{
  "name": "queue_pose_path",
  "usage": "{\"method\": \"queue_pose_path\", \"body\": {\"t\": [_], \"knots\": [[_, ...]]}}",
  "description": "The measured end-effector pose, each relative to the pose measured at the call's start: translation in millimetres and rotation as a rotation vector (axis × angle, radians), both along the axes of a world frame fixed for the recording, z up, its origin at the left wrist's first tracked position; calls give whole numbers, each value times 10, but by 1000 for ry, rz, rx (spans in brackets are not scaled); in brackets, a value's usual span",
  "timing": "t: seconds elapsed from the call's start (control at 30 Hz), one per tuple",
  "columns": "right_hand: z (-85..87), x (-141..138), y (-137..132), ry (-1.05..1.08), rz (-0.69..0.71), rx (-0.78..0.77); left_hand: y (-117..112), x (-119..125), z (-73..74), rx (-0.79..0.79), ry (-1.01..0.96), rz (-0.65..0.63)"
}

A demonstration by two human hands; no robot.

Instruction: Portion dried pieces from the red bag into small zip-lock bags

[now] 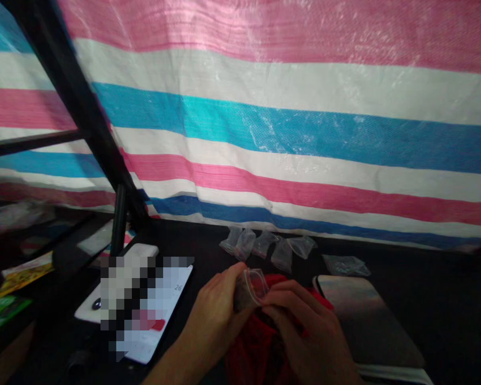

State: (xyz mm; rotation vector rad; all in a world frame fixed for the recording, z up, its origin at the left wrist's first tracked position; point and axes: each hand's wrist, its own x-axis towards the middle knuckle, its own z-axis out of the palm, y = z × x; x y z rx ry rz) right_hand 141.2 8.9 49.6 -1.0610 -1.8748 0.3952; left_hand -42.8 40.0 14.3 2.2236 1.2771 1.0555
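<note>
Currently, the left hand [220, 299] and the right hand [308, 321] are close together, both pinching one clear zip bag [257, 282] above a red plastic bag [256, 342]. Small clear bags [245, 245] lie near the desk's [436, 305] far edge. Toward its left edge, a white panel [168, 302] shows "26".

Small clear plastic bag [258, 280], pale double line at its mouth, tilted, held up between left hand [218, 307] and right hand [307, 318]. Mouth end lies toward the right hand; the body, partly hidden by fingers [229, 278], looks greyish (contents too dim to name). Just below it, a crumpled red bag [254, 345], thin-sided, dark within, partly hidden.
</note>
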Motion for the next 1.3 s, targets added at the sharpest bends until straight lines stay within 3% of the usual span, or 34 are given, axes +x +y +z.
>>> {"method": "queue_pose_path", "body": {"t": [0.2, 0.3, 0.4, 0.6, 0.77, 0.87, 0.93, 1.03, 1.13, 1.23, 1.3], "knots": [[60, 6, 9, 91, -48, 52, -31, 64, 107, -28, -82, -131], [72, -5, 1, 162, -106, 37, -65, 75, 149, -20, -117, -79], [48, -49, -26, 266, -158, -63, -91, 77, 147, 1, -105, -31], [-14, -69, -25, 414, -179, -339, -123, 77, 127, -102, -143, -224], [249, 421, 62, 570, -177, -231, -124, 73, 140, -103, -48, -199], [489, 909, 77, 555, -194, -193, -85, 83, 126, -142, -4, -44], [563, 1215, 68, 447, -208, -275, -46, 74, 131, -246, -32, 101], [460, 1551, 60, 160, -192, -465, 1, 18, 175, -478, -86, 218], [199, 1714, 91, -110, -175, -539, 11, -36, 195, -663, -164, 119], [6, 1769, 155, -169, -285, -361, 4, -15, 126, -755, -303, -89], [-29, 1798, 197, -140, -379, -208, 15, 35, 48, -761, -411, -118]]}}
